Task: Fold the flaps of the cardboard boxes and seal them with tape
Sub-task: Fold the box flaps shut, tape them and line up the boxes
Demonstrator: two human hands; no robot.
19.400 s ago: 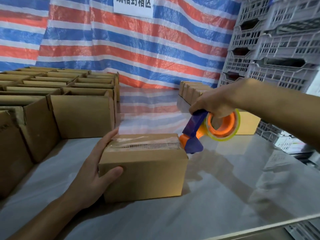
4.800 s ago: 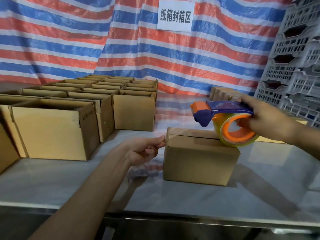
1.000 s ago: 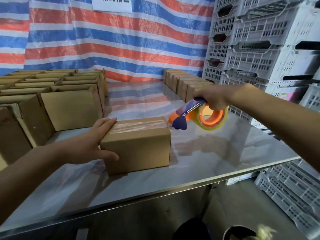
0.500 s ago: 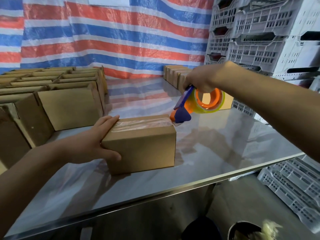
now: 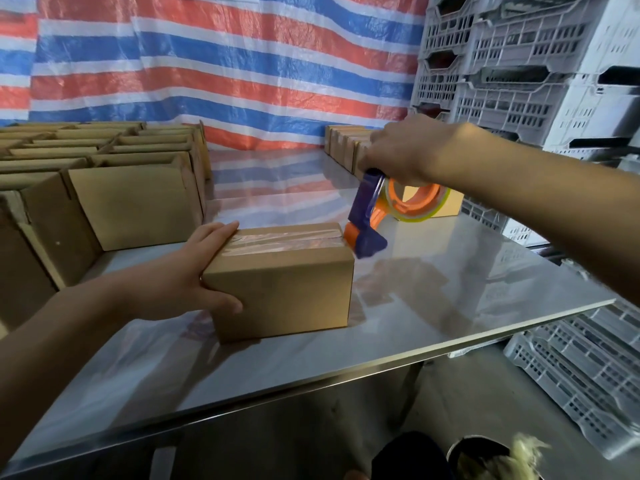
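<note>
Box (image 5: 280,289) sits mid-table (image 5: 450,289), flaps down, clear tape (image 5: 284,237) laid along the top seam. Left hand (image 5: 180,285) grips its left end, thumb on the near face, fingers over the top. Right hand (image 5: 401,150) is curled round the dispenser (image 5: 367,220) handle. The dispenser is tipped nose-down, its orange and blue head at the box's right top edge. Looks like the cut-off at the end of the strip. Risks, as I judge them: a weak tear leaves the tape stretched and uncut, dragging the light box rightward if the left hand slackens; too short a tail down the right end and the seam may lift. Open boxes (image 5: 131,199) stand near at left, crates (image 5: 519,81) stacked at right.
</note>
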